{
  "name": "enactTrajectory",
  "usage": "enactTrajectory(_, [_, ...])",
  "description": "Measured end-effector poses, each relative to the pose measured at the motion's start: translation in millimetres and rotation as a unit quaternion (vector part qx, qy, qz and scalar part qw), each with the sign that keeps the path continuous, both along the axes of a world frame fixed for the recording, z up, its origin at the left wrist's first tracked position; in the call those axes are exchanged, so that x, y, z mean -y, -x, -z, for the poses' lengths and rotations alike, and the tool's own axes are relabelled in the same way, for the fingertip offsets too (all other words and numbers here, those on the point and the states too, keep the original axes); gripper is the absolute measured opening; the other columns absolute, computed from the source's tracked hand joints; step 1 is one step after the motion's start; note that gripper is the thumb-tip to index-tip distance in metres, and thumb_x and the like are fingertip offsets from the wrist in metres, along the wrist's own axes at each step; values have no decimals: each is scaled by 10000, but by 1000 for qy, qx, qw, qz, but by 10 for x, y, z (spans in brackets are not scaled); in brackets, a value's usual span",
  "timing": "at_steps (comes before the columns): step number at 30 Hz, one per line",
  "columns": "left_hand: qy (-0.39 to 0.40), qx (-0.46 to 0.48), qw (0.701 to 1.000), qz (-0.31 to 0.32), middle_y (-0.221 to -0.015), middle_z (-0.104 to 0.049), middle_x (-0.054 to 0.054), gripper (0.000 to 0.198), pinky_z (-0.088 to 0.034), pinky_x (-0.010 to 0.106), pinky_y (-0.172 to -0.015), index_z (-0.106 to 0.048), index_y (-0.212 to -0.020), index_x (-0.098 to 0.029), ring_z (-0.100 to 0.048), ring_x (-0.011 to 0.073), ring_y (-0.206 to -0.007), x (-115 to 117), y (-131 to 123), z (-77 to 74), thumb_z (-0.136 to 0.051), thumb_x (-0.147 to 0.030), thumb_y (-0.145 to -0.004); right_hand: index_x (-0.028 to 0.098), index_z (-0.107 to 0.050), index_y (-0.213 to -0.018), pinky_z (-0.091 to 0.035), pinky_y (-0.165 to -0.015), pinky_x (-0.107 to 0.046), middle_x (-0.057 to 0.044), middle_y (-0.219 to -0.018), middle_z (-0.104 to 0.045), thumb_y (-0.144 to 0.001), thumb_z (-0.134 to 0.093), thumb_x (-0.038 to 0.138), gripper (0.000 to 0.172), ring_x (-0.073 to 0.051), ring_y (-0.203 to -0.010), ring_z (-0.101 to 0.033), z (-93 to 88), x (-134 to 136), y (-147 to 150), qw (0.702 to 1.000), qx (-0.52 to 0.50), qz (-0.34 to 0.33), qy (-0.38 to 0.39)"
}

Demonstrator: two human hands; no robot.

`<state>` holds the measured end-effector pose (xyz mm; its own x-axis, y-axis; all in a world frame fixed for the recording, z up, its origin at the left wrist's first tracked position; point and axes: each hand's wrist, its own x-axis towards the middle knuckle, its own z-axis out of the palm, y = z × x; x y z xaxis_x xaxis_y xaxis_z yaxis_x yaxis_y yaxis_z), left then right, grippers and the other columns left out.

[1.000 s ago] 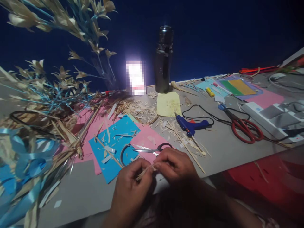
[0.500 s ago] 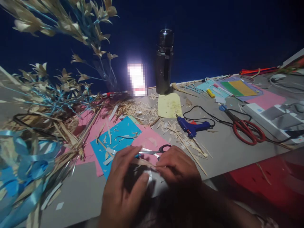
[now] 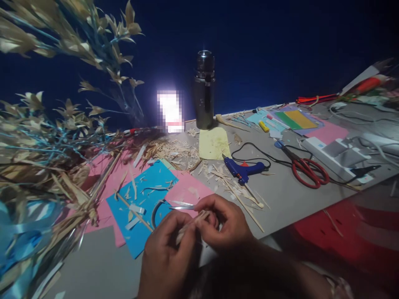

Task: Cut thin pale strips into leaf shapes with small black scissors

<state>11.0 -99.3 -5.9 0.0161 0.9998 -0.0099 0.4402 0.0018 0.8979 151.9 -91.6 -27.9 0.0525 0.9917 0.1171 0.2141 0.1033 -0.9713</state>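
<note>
A pale, dry strip like corn husk (image 3: 204, 216) is pinched and folded between my two hands. My left hand (image 3: 170, 247) closes thumb and fingers on its near left end. My right hand (image 3: 226, 226) grips the other side, with the fingertips of both hands almost touching. Just beyond my fingers lie the silver blades of scissors (image 3: 183, 206), partly covered by my right hand. Left of the blades shows a dark curved loop (image 3: 156, 214). Under and behind the hands are a blue sheet (image 3: 149, 182) and a pink sheet (image 3: 188, 189) sprinkled with husk scraps.
A blue glue gun (image 3: 245, 169) rests right of a yellow sheet (image 3: 215, 143). Red-handled scissors (image 3: 308, 172) and a white power strip (image 3: 336, 155) lie farther right. A dark bottle (image 3: 205, 95) stands behind. Dried-husk flowers (image 3: 70, 108) and blue ribbon (image 3: 23, 241) crowd the left.
My left fingers, spread earlier, have closed on the husk strip, and my right hand has bunched it up. The view has swung, so the table things sit farther left.
</note>
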Motion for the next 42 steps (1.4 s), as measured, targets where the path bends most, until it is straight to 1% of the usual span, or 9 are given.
enactTrajectory(7, [-103,-60,992,-37,-669,-609,-16,133,-441,269,-655,-608,-678,-240,-574,182,-647,-6,-6,22,-580,-194,-800,191,-666,-861,-425,-571,-246,28,-683,-578,-679,-518,28,286,-108,-559,-484,145,-29,12,964,51,43,-256])
enactTrajectory(11, [-150,-24,976,-155,-923,-654,32,79,-461,299,-817,-687,-897,-245,-605,223,-871,85,71,-3,-681,-286,-830,183,-669,-884,-456,-637,-298,-38,-779,-649,-767,-530,-38,287,-165,-709,-572,82,-51,-60,927,82,83,-357])
enactTrajectory(14, [-30,115,982,-145,-864,-675,56,229,-488,313,-790,-722,-810,-211,-613,233,-846,159,85,4,-704,-438,-837,198,-702,-934,-449,-642,-314,-56,-835,-647,-780,-587,-30,298,-182,-745,-553,60,-23,-34,907,136,110,-382])
enactTrajectory(17, [158,307,931,-118,-740,-689,52,400,-500,297,-635,-727,-787,-170,-614,206,-687,172,47,85,-762,-567,-755,217,-718,-945,-428,-624,-314,-64,-863,-644,-782,-606,13,284,-195,-760,-529,106,34,65,900,188,82,-383])
enactTrajectory(22, [175,417,878,-157,-717,-706,35,308,-505,260,-647,-730,-786,-148,-619,158,-661,64,99,204,-881,-393,-675,184,-689,-989,-452,-645,-309,-68,-858,-658,-862,-577,51,216,-186,-749,-554,219,60,-1,910,187,-2,-370])
enactTrajectory(30, [159,329,923,-119,-566,-602,-23,302,-396,215,-493,-702,-802,-161,-489,97,-479,-38,404,226,-883,-369,-678,190,-671,-1070,-467,-785,-384,-92,-1028,-670,-918,-699,254,167,-285,-976,-616,121,-84,-418,879,452,-150,-9])
enactTrajectory(34, [172,305,924,-157,-513,-493,-55,357,-291,187,-446,-651,-699,-156,-385,69,-457,-19,461,221,-868,-438,-673,184,-682,-1009,-441,-756,-362,-93,-1014,-677,-940,-656,250,98,-271,-944,-619,73,-146,-394,862,475,-178,21])
enactTrajectory(39, [179,377,899,-133,-447,-408,-68,377,-258,206,-429,-507,-534,-178,-306,65,-424,-43,423,128,-808,-343,-688,182,-660,-909,-387,-574,-274,-25,-755,-645,-932,-566,281,138,-160,-636,-551,53,-175,-488,957,196,-184,107])
enactTrajectory(42, [181,407,887,-122,-435,-404,-70,348,-242,205,-428,-495,-525,-179,-299,60,-416,-81,388,57,-794,-286,-665,174,-667,-950,-329,-485,-227,32,-655,-552,-842,-645,320,183,-112,-533,-456,6,-136,-534,940,-33,-245,236])
